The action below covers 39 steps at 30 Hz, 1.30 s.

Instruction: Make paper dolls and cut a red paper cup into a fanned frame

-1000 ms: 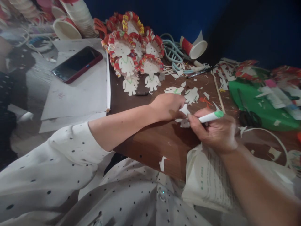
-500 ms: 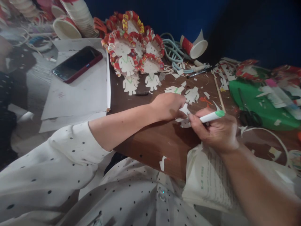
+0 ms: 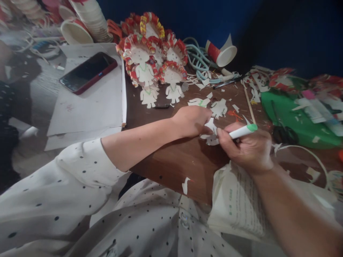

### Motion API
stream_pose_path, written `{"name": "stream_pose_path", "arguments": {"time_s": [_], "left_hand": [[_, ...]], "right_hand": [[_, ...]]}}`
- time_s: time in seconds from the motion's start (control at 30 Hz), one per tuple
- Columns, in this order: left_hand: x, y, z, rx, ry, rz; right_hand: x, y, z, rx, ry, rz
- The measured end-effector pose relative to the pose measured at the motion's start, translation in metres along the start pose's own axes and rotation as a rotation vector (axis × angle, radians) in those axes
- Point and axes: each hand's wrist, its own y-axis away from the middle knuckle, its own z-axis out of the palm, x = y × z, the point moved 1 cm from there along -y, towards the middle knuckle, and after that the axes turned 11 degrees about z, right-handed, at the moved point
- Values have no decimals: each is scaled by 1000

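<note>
My right hand (image 3: 245, 148) grips a white marker pen (image 3: 242, 132) with a green end, its tip low over a white paper doll cutout (image 3: 211, 125) on the brown table. My left hand (image 3: 194, 119) is closed at the cutout's left edge and holds it down; its fingertips are partly hidden. Just beyond lie another doll cutout (image 3: 219, 108) and one with a green line (image 3: 198, 102). Further back, several finished-looking paper dolls (image 3: 173, 80) with red curled rims are grouped together.
A phone (image 3: 88, 73) rests on a white box lid (image 3: 85, 117) at left. Paper cups (image 3: 76, 32) and pale blue cable (image 3: 198, 57) are at the back. Scissors (image 3: 285, 134) lie by a green sheet (image 3: 302, 135) on the right. A packet of tissue-like paper (image 3: 235, 200) sits at the near edge.
My right hand and the marker have shifted very slightly to the right. My left hand stays in place on the cutout.
</note>
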Motion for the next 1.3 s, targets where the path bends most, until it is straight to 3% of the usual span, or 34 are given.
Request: {"name": "stream_pose_path", "arguments": {"time_s": [1.3], "left_hand": [[2, 1, -4, -46, 17, -9]], "right_hand": [[7, 0, 0, 26, 43, 43]]}}
